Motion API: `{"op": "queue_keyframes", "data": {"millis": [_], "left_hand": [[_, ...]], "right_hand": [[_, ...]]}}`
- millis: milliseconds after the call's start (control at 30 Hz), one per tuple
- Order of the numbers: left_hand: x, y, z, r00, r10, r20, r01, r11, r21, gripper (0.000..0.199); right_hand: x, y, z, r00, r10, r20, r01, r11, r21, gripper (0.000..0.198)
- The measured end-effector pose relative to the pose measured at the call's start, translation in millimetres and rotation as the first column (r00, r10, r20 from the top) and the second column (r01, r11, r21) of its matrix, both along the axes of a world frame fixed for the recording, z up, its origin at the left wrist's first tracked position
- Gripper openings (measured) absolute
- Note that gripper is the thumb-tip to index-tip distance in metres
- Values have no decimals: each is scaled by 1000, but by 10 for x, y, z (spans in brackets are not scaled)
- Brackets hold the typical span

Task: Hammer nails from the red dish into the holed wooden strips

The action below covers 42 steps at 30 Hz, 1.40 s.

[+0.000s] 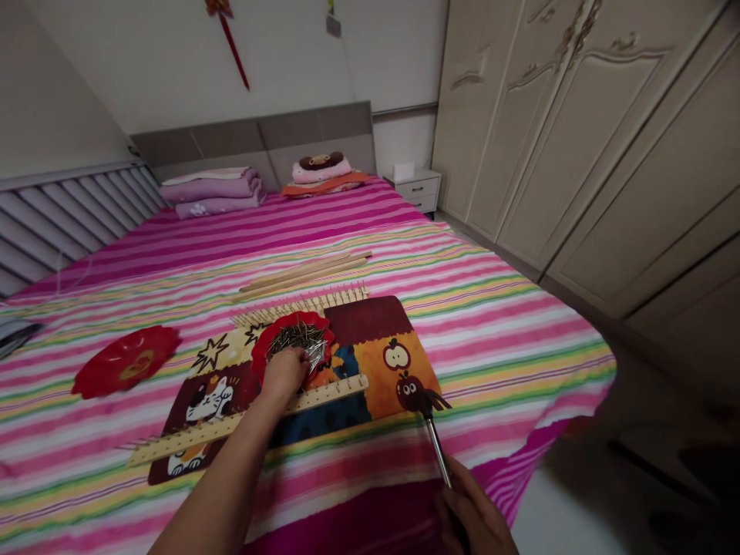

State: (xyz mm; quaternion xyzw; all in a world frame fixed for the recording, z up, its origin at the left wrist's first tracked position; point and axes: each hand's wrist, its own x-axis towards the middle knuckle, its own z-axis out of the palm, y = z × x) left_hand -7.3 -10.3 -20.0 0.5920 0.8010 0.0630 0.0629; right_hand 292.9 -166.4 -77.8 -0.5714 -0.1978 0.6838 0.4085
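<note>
My left hand [289, 368] reaches into a red scalloped dish [257, 351] that holds many nails [297, 334]. Its fingers are curled down among them, and whether one is pinched there is hidden. My right hand [477, 512] is closed around the handle of a claw hammer [435, 439], whose head is over the mat's right edge. A light wooden strip [329, 393] with a row of holes and nails in its left part lies under my left forearm. Behind the dish, another wooden strip [306, 303] bristles with upright nails. Both strips rest on a colourful cartoon mat [375, 320].
A second red dish [130, 360] sits to the left on the striped bedspread [491, 324]. Several bare wooden sticks [306, 275] lie beyond the mat. Folded quilts [213, 191] are at the headboard [315, 127]. A nightstand [419, 189] and wardrobe [555, 131] stand on the right.
</note>
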Motion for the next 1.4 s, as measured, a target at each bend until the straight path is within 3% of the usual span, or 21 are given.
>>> {"op": "queue_keyframes", "data": {"millis": [200, 367, 467, 567, 633, 700, 867, 1000, 1233, 1400], "left_hand": [[-29, 20, 68, 1000, -5, 16, 5, 1000, 8, 12], [-97, -117, 227, 959, 79, 274, -122, 983, 141, 16], [-53, -310, 340, 875, 95, 475, -228, 946, 231, 21], [77, -547, 384, 729, 47, 682, -310, 912, 269, 30], [187, -686, 340, 620, 21, 785, -341, 908, 245, 34], [290, -784, 231, 557, 25, 830, -355, 911, 210, 36], [452, -834, -151, 581, 86, 809, -409, 891, 199, 36], [508, -781, -353, 507, 74, 859, -471, 858, 204, 38], [571, -748, -407, 508, 91, 856, -492, 847, 202, 35], [556, -765, -469, 582, 101, 807, -460, 859, 224, 31]], "right_hand": [[-13, 31, 25, 998, 32, -50, -30, 999, 25, 62], [-30, 34, 69, 998, 54, -44, -52, 998, 44, 68], [-31, 39, 81, 998, 67, -20, -65, 995, 79, 67], [-26, 44, 70, 997, 80, -18, -77, 990, 115, 62], [-23, 46, 58, 997, 75, -26, -71, 991, 111, 59], [-20, 47, 50, 997, 69, -33, -65, 993, 103, 58], [-11, 45, 23, 996, 91, -22, -87, 988, 130, 57], [-8, 39, 4, 996, 93, -1, -93, 989, 119, 60], [-22, 51, 54, 997, 76, 12, -77, 992, 105, 61], [-43, 27, 203, 997, 77, 24, -78, 994, 81, 62]]}}
